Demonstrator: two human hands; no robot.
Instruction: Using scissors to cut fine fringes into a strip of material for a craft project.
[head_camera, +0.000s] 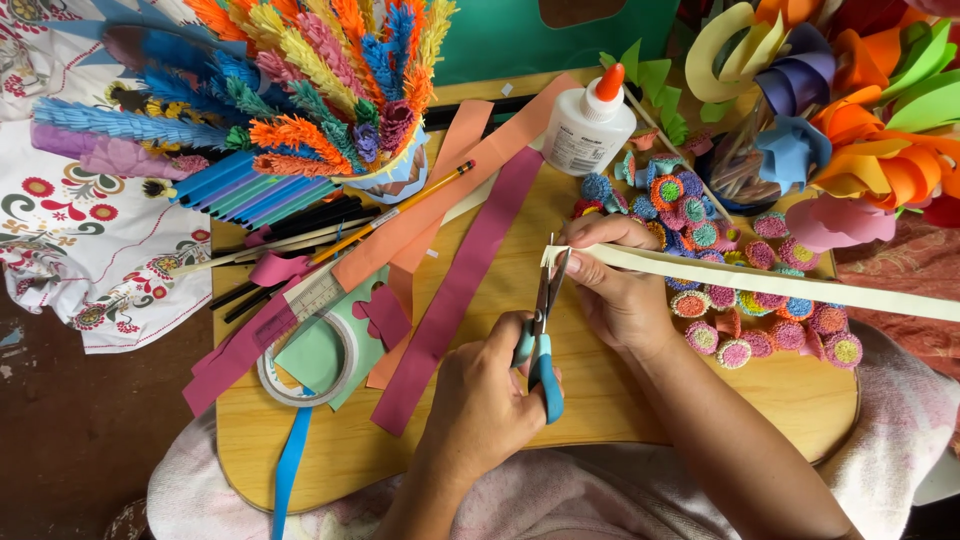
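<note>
1. Our left hand (480, 400) is closed through the handles of the scissors (543, 335), blades pointing to 12 o'clock and slightly parted around the strip's end.
2. Our right hand (620, 290) pinches the cream strip (760, 280) near its left end.
3. The strip's long axis runs from board centre toward 3 o'clock, dipping slightly; its far end is cut off by the frame.
4. The board (600, 400) lies under both hands; the glue bottle (588, 125) stands at 12 o'clock.
5. The right fingertips are partly hidden behind the strip.

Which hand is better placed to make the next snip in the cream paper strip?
Left. The left hand grips the blue-handled scissors with blades at the strip's end, while the right hand pinches the cream paper strip.
</note>
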